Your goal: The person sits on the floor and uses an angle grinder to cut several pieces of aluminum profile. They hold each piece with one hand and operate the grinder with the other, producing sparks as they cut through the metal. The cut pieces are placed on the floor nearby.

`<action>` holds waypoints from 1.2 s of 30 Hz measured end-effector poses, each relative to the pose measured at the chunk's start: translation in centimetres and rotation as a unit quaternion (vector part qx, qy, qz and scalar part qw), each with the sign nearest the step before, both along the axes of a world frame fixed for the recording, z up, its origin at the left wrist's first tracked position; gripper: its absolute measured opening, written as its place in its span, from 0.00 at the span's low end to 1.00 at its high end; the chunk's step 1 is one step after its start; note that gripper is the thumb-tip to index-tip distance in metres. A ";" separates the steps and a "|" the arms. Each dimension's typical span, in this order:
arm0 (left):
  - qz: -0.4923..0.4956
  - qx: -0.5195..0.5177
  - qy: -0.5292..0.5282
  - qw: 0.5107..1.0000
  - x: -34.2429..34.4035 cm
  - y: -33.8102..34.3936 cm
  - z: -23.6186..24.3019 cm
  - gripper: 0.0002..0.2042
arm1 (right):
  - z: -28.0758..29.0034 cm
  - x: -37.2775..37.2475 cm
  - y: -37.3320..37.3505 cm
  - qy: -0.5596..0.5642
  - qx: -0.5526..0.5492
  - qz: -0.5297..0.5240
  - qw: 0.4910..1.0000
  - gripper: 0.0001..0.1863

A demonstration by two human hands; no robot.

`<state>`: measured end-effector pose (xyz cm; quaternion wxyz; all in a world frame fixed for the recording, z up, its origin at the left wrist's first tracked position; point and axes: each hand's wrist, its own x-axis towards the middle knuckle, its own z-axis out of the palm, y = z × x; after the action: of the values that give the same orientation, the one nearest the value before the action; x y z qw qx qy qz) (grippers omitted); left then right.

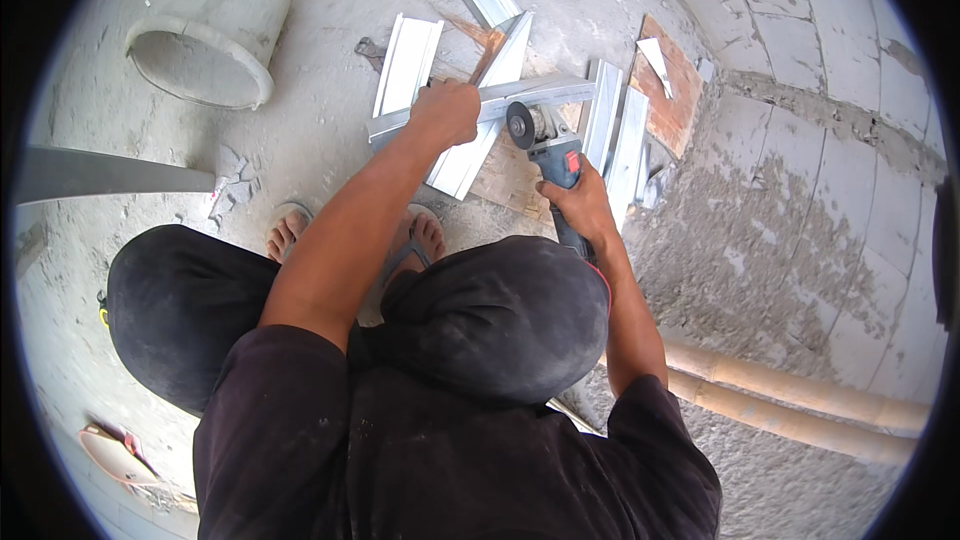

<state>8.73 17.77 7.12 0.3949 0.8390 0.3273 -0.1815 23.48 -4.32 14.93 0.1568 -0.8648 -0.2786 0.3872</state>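
Note:
My left hand (445, 115) grips a long silver metal profile (545, 91), held crosswise over other metal pieces. My right hand (585, 200) is closed round the grey angle grinder (555, 160), which has a red switch and trails a red cord. Its dark disc (519, 125) is just below the profile; whether they touch I cannot tell. Several cut profiles (405, 50) lie on and around a dusty board (498, 175) beneath. At the right is another wooden board (675, 115) with a white triangular offcut (655, 68) on it.
A dusty bucket (240, 0) lies on its side at upper left, above a grey post (115, 174). A block wall (840, 140) runs along the right, with two bamboo poles (800, 388) beside it. My sandalled feet (425, 237) are below the metal pieces.

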 end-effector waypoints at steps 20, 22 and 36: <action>0.004 -0.050 0.013 0.999 0.4 1.1 -0.7 0.15 | -0.8 -0.4 0.3 -0.030 -0.013 -0.003 0.999 0.34; 0.004 -0.054 0.018 0.998 0.4 1.2 -0.8 0.15 | -0.7 -0.3 0.5 -0.023 -0.003 -0.006 1.000 0.34; -0.006 -0.060 0.029 0.998 0.6 1.3 -0.5 0.18 | -1.3 0.6 1.1 -0.036 0.011 0.017 0.999 0.34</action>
<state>9.33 19.11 6.67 0.4341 0.8102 0.3217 -0.2273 24.06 -3.27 13.63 0.1493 -0.8713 -0.3033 0.3558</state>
